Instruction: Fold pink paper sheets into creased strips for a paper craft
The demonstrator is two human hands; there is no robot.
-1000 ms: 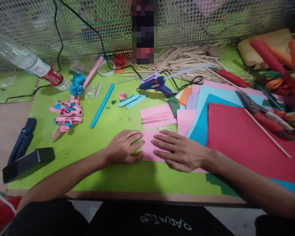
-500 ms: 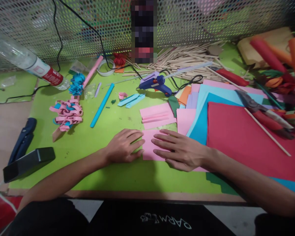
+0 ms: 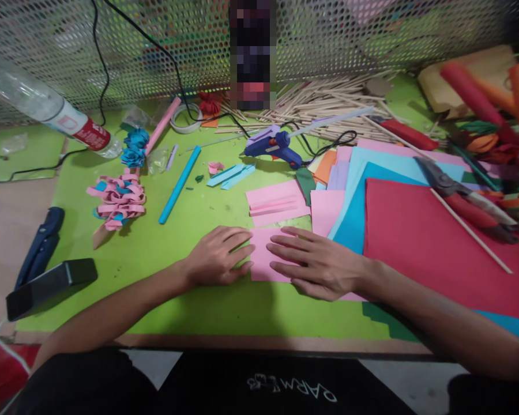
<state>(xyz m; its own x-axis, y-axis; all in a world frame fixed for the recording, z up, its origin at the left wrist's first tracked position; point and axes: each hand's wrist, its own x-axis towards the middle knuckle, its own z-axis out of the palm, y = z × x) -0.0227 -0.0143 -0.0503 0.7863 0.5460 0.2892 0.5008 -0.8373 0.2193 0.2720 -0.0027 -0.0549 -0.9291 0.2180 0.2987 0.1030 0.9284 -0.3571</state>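
A small sheet of pink paper (image 3: 260,253) lies flat on the green tabletop in front of me. Along its left edge rest the fingertips of my left hand (image 3: 218,256); they are stretched out and grip nothing. My right hand (image 3: 318,262) is spread flat over the right part of the same sheet, fingers apart, hiding that side. Just beyond sits another pink piece (image 3: 281,202) with narrow folded strips on it. Right of my right hand is a stack of coloured sheets topped by red paper (image 3: 415,242).
A blue glue gun (image 3: 274,148) stands behind the paper, near many thin wooden sticks (image 3: 324,104). Pliers (image 3: 462,196) lie on the red sheet. To the left are a blue paper tube (image 3: 179,184), pink paper loops (image 3: 119,199), a stapler (image 3: 38,245) and a bottle (image 3: 60,112).
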